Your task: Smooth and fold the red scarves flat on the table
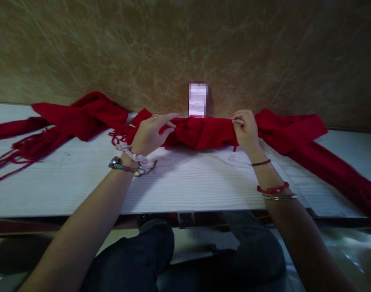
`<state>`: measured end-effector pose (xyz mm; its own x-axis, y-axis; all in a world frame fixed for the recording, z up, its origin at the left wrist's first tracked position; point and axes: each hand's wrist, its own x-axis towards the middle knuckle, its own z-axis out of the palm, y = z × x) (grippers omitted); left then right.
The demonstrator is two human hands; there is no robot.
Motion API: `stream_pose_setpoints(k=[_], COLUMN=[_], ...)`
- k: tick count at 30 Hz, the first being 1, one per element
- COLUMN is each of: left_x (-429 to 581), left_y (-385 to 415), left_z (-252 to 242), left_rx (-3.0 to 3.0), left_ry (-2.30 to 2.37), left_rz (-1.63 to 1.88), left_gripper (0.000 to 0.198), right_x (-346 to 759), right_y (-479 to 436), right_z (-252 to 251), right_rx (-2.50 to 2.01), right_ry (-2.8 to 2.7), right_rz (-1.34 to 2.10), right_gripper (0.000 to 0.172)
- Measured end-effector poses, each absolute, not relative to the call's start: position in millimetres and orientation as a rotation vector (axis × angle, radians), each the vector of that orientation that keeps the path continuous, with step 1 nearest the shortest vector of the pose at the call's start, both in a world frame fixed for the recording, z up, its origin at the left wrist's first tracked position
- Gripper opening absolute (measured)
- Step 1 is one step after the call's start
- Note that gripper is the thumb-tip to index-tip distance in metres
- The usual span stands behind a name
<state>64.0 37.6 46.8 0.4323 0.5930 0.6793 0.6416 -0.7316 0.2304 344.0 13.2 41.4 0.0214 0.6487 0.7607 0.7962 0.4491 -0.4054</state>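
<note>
While, below the marbled wall [142,48], the white tabletop [188,190] is being lined along its far edge by the right bundle [294,132], the left bundle [94,115] and the smaller middle bundle [200,134], all of red cloth, the material is being judged light, soft, limp and unlikely to slip or break. The middle bundle's right end is apparently being pinched between thumb and fingers of the right hand [246,129]; its left part is being overlain by the left hand [150,134], its fingers loosely parted. Folded edges are being rated the best hold. Access behind is being obstructed by a leaning phone [198,101]; bracelets [129,167] near the loose fringe [121,136] are being noted as a snag risk.
</note>
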Motion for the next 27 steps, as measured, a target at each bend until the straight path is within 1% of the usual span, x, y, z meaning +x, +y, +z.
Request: stream_pose_setpoints(k=[4, 6, 8, 9, 11, 14, 17, 19, 22, 25, 27], left_x=[54, 50, 47, 45, 43, 41, 43, 47, 55, 63, 68], left_y=[40, 43, 49, 53, 62, 72, 73, 69, 59, 49, 43], left_z=[53, 55, 54, 52, 44, 29, 22, 25, 35, 41, 41], left_rx=[-2.258, -2.110, -2.027, -2.036, -2.157, -2.361, -2.393, -2.416, -2.562, -2.852, -2.987], left_ry=[-1.201, -1.211, -1.310, -1.394, -1.554, -1.640, -1.607, -1.493, -1.198, -0.906, -0.797], left_rz=[-1.533, -1.675, -1.715, -1.654, -1.394, -1.002, -0.931, -0.978, -1.054, -0.882, -0.716], left_gripper=[0.027, 0.022, 0.023, 0.025, 0.030, 0.033, 0.041, 0.043, 0.036, 0.027, 0.028], right_x=[359, 369, 378, 381, 385, 384, 378, 374, 364, 352, 345], right_y=[19, 23, 27, 30, 34, 38, 38, 35, 27, 17, 12], right_z=[44, 44, 42, 39, 31, 13, 4, 7, 20, 29, 31], right_rx=[-1.214, -1.203, -1.223, -1.243, -1.297, -1.491, -1.688, -1.667, -1.451, -1.238, -1.164], right_ry=[-1.377, -1.247, -1.183, -1.176, -1.216, -1.473, -1.692, -1.692, -1.732, -1.990, -2.184], right_rz=[-0.191, -0.188, -0.185, -0.179, -0.162, -0.069, 0.006, -0.073, -0.201, -0.156, -0.096], right_gripper=[0.006, 0.009, 0.012, 0.012, 0.011, 0.014, 0.014, 0.015, 0.016, 0.012, 0.008])
